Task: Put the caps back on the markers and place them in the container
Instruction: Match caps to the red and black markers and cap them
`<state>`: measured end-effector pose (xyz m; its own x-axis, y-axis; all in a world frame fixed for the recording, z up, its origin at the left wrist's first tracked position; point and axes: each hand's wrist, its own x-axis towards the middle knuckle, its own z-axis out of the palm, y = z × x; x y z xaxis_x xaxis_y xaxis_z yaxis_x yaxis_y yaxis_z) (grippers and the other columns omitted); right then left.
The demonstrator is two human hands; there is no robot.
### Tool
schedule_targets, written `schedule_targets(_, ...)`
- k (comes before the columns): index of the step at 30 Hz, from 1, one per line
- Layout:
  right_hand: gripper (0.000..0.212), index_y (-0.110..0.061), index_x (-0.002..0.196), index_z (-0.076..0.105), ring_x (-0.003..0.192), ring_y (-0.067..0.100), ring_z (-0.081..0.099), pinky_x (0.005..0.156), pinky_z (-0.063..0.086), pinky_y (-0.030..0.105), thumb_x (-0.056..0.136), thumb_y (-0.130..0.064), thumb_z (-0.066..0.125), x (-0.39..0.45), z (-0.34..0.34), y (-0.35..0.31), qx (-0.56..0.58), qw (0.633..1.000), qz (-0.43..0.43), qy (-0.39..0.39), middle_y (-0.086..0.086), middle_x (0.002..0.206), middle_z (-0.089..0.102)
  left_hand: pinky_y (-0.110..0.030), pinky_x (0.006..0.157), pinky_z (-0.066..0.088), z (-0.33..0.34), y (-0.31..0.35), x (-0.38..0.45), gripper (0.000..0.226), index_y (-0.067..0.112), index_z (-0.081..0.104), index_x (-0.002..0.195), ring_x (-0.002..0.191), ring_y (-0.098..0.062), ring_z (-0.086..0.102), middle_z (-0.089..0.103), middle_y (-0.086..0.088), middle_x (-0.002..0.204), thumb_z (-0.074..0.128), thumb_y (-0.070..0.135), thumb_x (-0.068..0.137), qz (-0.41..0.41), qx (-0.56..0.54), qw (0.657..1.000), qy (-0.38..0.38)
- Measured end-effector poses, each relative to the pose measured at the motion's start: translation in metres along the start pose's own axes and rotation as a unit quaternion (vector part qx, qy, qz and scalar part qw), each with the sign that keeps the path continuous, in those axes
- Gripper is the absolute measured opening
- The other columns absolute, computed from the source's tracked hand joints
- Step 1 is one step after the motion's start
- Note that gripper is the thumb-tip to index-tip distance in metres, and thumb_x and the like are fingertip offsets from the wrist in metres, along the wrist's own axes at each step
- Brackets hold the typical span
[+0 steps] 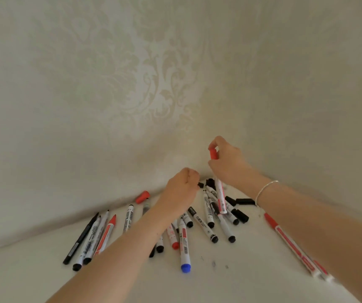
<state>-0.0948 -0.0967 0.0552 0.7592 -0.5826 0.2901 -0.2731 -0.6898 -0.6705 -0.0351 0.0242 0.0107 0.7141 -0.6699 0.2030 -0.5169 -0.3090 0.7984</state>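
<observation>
- Head view: the right hand (pixel 228 160) is raised above the far corner of the white table (pixel 219 281), fingers curled round a red-capped marker (pixel 219 189) that stands almost upright, cap up, its lower end just above the heap.
- The left hand (pixel 181 186) reaches toward the same corner with its fingers curled down over a small black cap (pixel 200 185); whether it actually grips the cap cannot be told.
- The heap of markers (pixel 208 217) lies scattered between the two forearms, crossing and touching one another, with loose black caps (pixel 241 202) at its far right, close to where table meets wall.
- A blue-capped marker (pixel 184 246) points toward the near side, with bare table in front of it.
- A fan of markers (pixel 92 237) lies to the left of the left forearm; a loose red cap (pixel 142 197) rests just against the patterned wall (pixel 153 73).
- Long red markers (pixel 293 246) lie apart at the right, under the right forearm, which wears a bracelet (pixel 265 190).
- No container is in sight.
</observation>
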Motion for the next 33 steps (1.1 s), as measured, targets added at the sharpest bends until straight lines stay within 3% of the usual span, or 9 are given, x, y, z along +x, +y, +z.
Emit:
schedule_targets(6,0.025,-0.02,0.106,0.053,0.068,0.009,0.049,0.053,0.041,0.02,0.087,-0.004,0.053,-0.024,-0.078,0.059,-0.155,0.984,0.053,-0.069,0.0,0.098,0.05,-0.008,0.07,0.037,0.024,0.008,-0.011,0.025,0.024,0.053,0.117,0.098,-0.003,0.061,0.064,0.009,0.105,0.037,0.034,0.102,0.031,0.023,0.999,-0.039)
schedule_targets(11,0.023,-0.019,0.104,0.059,0.072,0.019,0.063,0.057,0.056,0.026,0.086,-0.005,0.055,-0.057,-0.113,0.098,-0.213,0.953,0.144,-0.161,0.007,0.105,0.055,-0.022,0.088,0.046,0.056,0.017,-0.013,0.022,0.025,0.057,0.114,0.1,-0.004,0.061,0.064,0.009,0.105,0.041,0.034,0.101,0.033,0.002,0.997,-0.076)
schedule_targets(15,0.031,-0.015,0.113,0.062,0.091,0.025,0.064,0.074,0.055,0.03,0.086,-0.004,0.052,-0.074,-0.11,0.121,-0.267,0.933,0.137,-0.198,0.01,0.109,0.062,-0.021,0.081,0.048,0.078,0.021,-0.014,0.018,0.024,0.057,0.11,0.093,-0.003,0.063,0.064,0.009,0.099,0.043,0.03,0.101,0.031,0.001,0.995,-0.09)
schedule_targets(21,0.037,-0.02,0.126,0.054,0.097,0.021,0.06,0.085,0.053,0.033,0.091,-0.012,0.048,-0.08,-0.102,0.137,-0.312,0.928,0.102,-0.176,0.006,0.114,0.06,-0.021,0.083,0.048,0.09,0.022,-0.014,0.019,0.024,0.056,0.113,0.096,-0.004,0.064,0.065,0.009,0.099,0.042,0.029,0.101,0.021,0.014,0.995,-0.096)
schedule_targets(27,0.032,-0.016,0.124,0.054,0.1,0.021,0.059,0.082,0.051,0.029,0.092,-0.014,0.049,-0.075,-0.101,0.139,-0.365,0.91,0.093,-0.171,0.007,0.118,0.057,-0.01,0.066,0.041,0.086,0.02,-0.013,0.022,0.021,0.056,0.115,0.083,0.006,0.06,0.064,0.008,0.103,0.041,0.027,0.101,0.024,0.04,0.995,-0.092)
schedule_targets(33,0.03,-0.014,0.118,0.054,0.09,0.022,0.055,0.073,0.045,0.03,0.09,-0.01,0.047,-0.056,-0.083,0.118,-0.387,0.91,0.077,-0.127,0.005,0.113,0.054,-0.011,0.074,0.044,0.068,0.006,-0.014,0.027,0.021,0.058,0.119,0.089,0.001,0.063,0.066,0.011,0.096,0.042,0.031,0.101,0.002,0.027,0.996,-0.09)
